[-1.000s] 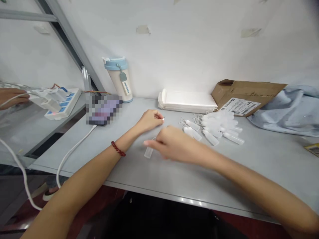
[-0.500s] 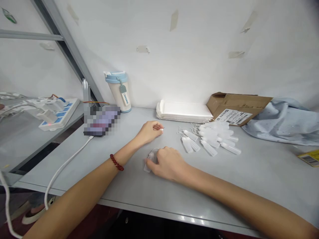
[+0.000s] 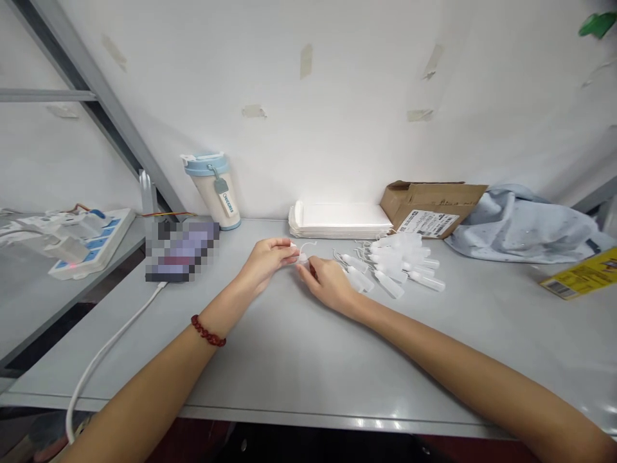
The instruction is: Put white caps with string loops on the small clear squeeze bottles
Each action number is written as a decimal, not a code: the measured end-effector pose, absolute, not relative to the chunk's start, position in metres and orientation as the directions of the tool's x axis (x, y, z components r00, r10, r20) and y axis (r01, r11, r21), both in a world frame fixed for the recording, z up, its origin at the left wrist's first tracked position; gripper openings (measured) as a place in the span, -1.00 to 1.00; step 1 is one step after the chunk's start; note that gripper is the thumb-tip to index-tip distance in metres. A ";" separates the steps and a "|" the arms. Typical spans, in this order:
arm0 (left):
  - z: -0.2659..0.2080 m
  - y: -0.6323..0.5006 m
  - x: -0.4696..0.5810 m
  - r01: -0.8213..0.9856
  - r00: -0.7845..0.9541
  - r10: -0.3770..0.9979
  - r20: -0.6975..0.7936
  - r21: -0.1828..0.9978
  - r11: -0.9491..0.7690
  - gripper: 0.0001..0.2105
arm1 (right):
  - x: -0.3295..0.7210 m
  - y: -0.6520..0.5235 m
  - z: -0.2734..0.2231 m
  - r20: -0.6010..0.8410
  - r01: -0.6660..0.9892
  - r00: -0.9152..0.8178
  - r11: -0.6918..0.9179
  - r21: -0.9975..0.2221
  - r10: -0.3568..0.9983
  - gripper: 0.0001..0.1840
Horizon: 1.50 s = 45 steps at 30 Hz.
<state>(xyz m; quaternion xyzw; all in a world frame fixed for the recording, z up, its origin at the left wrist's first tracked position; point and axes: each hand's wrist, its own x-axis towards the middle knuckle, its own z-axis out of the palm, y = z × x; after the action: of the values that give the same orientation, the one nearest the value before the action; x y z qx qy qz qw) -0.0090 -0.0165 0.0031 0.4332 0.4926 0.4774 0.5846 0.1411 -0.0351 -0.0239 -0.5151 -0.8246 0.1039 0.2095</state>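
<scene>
My left hand (image 3: 268, 260), with a dark red beaded bracelet on the wrist, is closed in a pinch on a small white piece (image 3: 293, 247). Close against those fingertips, my right hand (image 3: 330, 283) grips a small translucent plastic bottle (image 3: 303, 258) with a thin pale cord curling from it. Fingers cover most of this bottle, and I cannot tell whether the white piece touches it. Just right of my right hand lies a pile of similar translucent bottles (image 3: 388, 283), several with looped cords at their ends.
Behind the pile are a stack of white flat packs (image 3: 344, 220), a cardboard box (image 3: 429, 209) and a light blue cloth (image 3: 501, 225). A tumbler (image 3: 214, 193) and a phone (image 3: 180, 254) on a cable (image 3: 118, 334) stand left. A yellow box (image 3: 581, 273) lies right.
My right hand has moved up and away from me with the bottle, meeting my left hand. The left hand keeps its pinch. The view has turned slightly right.
</scene>
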 end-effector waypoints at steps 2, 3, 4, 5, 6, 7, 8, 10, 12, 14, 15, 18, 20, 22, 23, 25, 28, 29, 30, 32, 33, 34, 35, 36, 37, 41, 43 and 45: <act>0.004 -0.018 -0.009 -0.166 0.153 0.972 -0.179 0.965 0.204 -0.86 | 0.141 -0.036 -0.025 0.263 0.790 -0.388 0.466 -0.398 0.883 -0.65; 0.004 -0.019 -0.009 -0.180 0.195 0.963 -0.183 0.959 0.219 -0.86 | 0.141 -0.036 -0.026 0.273 0.780 -0.392 0.475 -0.407 0.878 -0.67; 0.005 -0.019 -0.009 -0.192 0.227 0.956 -0.186 0.954 0.231 -0.86 | 0.141 -0.036 -0.026 0.279 0.769 -0.396 0.482 -0.420 0.875 -0.68; 0.005 -0.020 -0.008 -0.202 0.244 0.951 -0.190 0.949 0.241 -0.86 | 0.141 -0.036 -0.026 0.280 0.755 -0.398 0.485 -0.441 0.874 -0.69; 0.005 -0.020 -0.008 -0.210 0.253 0.948 -0.193 0.946 0.249 -0.86 | 0.141 -0.036 -0.026 0.273 0.742 -0.397 0.482 -0.465 0.876 -0.70; 0.005 -0.021 -0.008 -0.214 0.259 0.946 -0.197 0.943 0.255 -0.86 | 0.141 -0.036 -0.026 0.262 0.732 -0.395 0.474 -0.489 0.880 -0.70; 0.005 -0.021 -0.009 -0.217 0.265 0.944 -0.198 0.941 0.258 -0.86 | 0.141 -0.035 -0.026 0.250 0.723 -0.393 0.466 -0.511 0.885 -0.70; 0.005 -0.020 -0.009 -0.220 0.286 0.939 -0.189 0.941 0.256 -0.86 | 0.142 -0.034 -0.026 0.234 0.710 -0.385 0.448 -0.543 0.893 -0.70; 0.005 -0.019 -0.009 -0.223 0.311 0.935 -0.171 0.943 0.247 -0.86 | 0.142 -0.033 -0.026 0.227 0.705 -0.379 0.439 -0.558 0.897 -0.68; 0.005 -0.019 -0.009 -0.228 0.319 0.935 -0.157 0.945 0.236 -0.85 | 0.143 -0.032 -0.025 0.221 0.697 -0.376 0.432 -0.572 0.900 -0.66; 0.005 -0.019 -0.009 -0.232 0.318 0.936 -0.152 0.945 0.232 -0.85 | 0.143 -0.032 -0.025 0.218 0.693 -0.378 0.431 -0.578 0.900 -0.65; 0.005 -0.019 -0.009 -0.245 0.304 0.943 -0.135 0.946 0.214 -0.82 | 0.143 -0.032 -0.025 0.210 0.680 -0.393 0.437 -0.589 0.895 -0.64; 0.004 -0.018 -0.009 -0.230 0.287 0.951 -0.116 0.955 0.186 -0.80 | 0.143 -0.031 -0.026 0.207 0.679 -0.396 0.437 -0.590 0.895 -0.66; 0.003 -0.017 -0.010 -0.200 0.274 0.957 -0.095 0.968 0.154 -0.78 | 0.143 -0.029 -0.028 0.208 0.683 -0.387 0.431 -0.590 0.898 -0.67; 0.003 -0.017 -0.010 -0.186 0.273 0.958 -0.087 0.972 0.141 -0.78 | 0.143 -0.029 -0.028 0.210 0.684 -0.382 0.428 -0.590 0.900 -0.67; 0.001 -0.016 -0.011 -0.183 0.278 0.957 -0.077 0.974 0.132 -0.78 | 0.143 -0.028 -0.029 0.212 0.681 -0.377 0.425 -0.597 0.902 -0.67; 0.000 -0.015 -0.011 -0.233 0.289 0.953 -0.085 0.960 0.156 -0.78 | 0.143 -0.029 -0.027 0.212 0.661 -0.383 0.427 -0.618 0.899 -0.65; 0.000 -0.015 -0.010 -0.256 0.297 0.951 -0.086 0.952 0.167 -0.77 | 0.143 -0.029 -0.026 0.214 0.653 -0.385 0.429 -0.624 0.898 -0.65; 0.000 -0.015 -0.010 -0.277 0.304 0.949 -0.087 0.945 0.175 -0.76 | 0.143 -0.029 -0.025 0.216 0.647 -0.386 0.431 -0.629 0.897 -0.65; 0.001 -0.015 -0.009 -0.303 0.318 0.944 -0.085 0.935 0.186 -0.75 | 0.143 -0.029 -0.024 0.224 0.635 -0.385 0.434 -0.640 0.895 -0.65; 0.002 -0.016 -0.008 -0.305 0.326 0.942 -0.083 0.933 0.188 -0.77 | 0.143 -0.029 -0.024 0.230 0.625 -0.385 0.436 -0.648 0.894 -0.65; 0.002 -0.016 -0.008 -0.304 0.333 0.939 -0.082 0.934 0.189 -0.79 | 0.143 -0.029 -0.024 0.237 0.614 -0.384 0.438 -0.656 0.893 -0.66; 0.003 -0.017 -0.007 -0.300 0.341 0.937 -0.076 0.936 0.186 -0.81 | 0.143 -0.029 -0.024 0.243 0.602 -0.385 0.442 -0.665 0.890 -0.66; 0.003 -0.018 -0.007 -0.297 0.348 0.935 -0.069 0.938 0.180 -0.84 | 0.143 -0.029 -0.024 0.247 0.591 -0.387 0.445 -0.673 0.888 -0.66; 0.003 -0.018 -0.006 -0.293 0.352 0.934 -0.063 0.940 0.173 -0.85 | 0.143 -0.029 -0.025 0.247 0.586 -0.390 0.446 -0.677 0.887 -0.66; 0.001 -0.019 -0.004 -0.274 0.310 0.949 -0.062 0.950 0.152 -0.84 | 0.143 -0.029 -0.026 0.239 0.600 -0.392 0.444 -0.666 0.888 -0.67; -0.001 -0.018 -0.004 -0.281 0.289 0.955 -0.060 0.949 0.145 -0.83 | 0.143 -0.029 -0.026 0.244 0.606 -0.393 0.449 -0.656 0.887 -0.67; -0.003 -0.017 -0.003 -0.301 0.274 0.960 -0.058 0.943 0.143 -0.83 | 0.143 -0.030 -0.026 0.248 0.605 -0.397 0.456 -0.653 0.883 -0.67</act>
<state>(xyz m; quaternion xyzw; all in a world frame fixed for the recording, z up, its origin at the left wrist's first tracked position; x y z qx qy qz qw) -0.0034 -0.0166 -0.0031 0.4479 0.3676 0.4775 0.6605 0.1429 -0.0296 -0.0262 -0.4644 -0.8013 0.2378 0.2927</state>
